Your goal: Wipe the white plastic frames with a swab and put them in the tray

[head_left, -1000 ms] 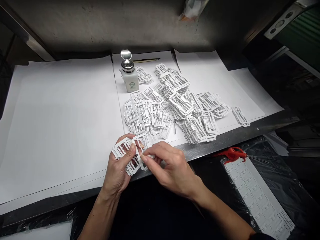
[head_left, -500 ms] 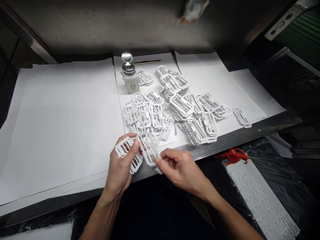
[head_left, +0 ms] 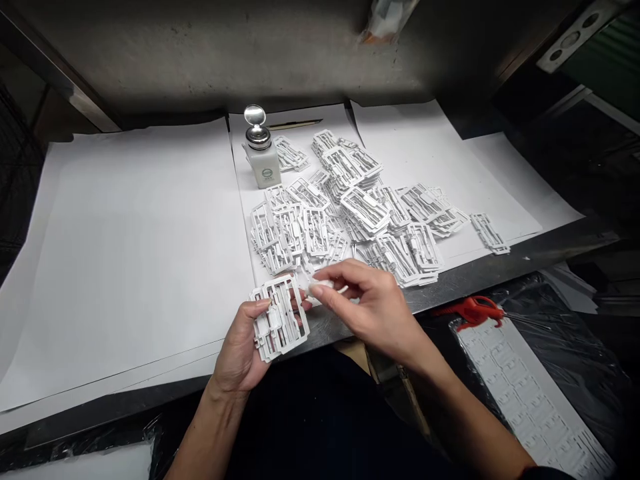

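Note:
My left hand [head_left: 243,347] is closed around a small stack of white slotted frames [head_left: 283,317], thumb on top and fingers behind, just over the table's front edge. The frames look like thin plastic sprues with narrow parts inside. Beside the stack on the right, my right hand [head_left: 367,297] pinches a small white piece [head_left: 323,284] between thumb and fingers; its kind cannot be made out. Behind both hands lie heaped piles of similar white frames [head_left: 363,210] on white paper.
A white pump bottle [head_left: 265,165] with its metal lid raised stands behind the piles. A thin knife-like tool [head_left: 295,125] lies farther back. At the lower right, a red-handled tool [head_left: 473,311] rests on a white sheet of parts [head_left: 530,393] over black plastic. A lone frame [head_left: 490,233] lies right.
The translucent-looking frame held between both hands is no longer apart; the left hand's stack now faces up with a frame on top. My right hand has moved slightly up, away from it.

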Tool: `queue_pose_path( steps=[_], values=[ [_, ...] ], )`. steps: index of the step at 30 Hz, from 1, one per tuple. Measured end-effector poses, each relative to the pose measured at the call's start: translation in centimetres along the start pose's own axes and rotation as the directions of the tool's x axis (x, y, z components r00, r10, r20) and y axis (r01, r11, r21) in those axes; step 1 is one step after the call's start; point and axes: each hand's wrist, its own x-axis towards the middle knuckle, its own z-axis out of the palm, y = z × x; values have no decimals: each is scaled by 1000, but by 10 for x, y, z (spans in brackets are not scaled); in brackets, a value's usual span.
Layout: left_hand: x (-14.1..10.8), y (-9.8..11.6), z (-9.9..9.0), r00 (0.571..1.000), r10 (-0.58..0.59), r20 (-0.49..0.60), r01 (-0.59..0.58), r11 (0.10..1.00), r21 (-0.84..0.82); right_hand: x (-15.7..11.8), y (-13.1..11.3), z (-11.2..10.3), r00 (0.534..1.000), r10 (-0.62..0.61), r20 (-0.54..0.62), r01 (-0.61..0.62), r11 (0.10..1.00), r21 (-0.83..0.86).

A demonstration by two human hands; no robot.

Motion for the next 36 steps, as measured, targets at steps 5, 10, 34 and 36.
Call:
queue_pose_path(
  steps=[5,10,34,36],
  values=[
    [-1,-2,4,999,19,-38,-19,1000,-9,20,-1,19,976,-195,100,201,978,-55],
    [-2,3,1,996,-81,-32,81,997,-5,17,10,5,994,-109,0,105,962,-253],
    [6,12,23,980,68,-185,-48,993,109,-26,-2,26,970,-115,214,136,987,-87],
    [5,12,22,973,100,-209,-80,991,104,-25,-1,32,960,-129,247,162,980,-115]
  ],
)
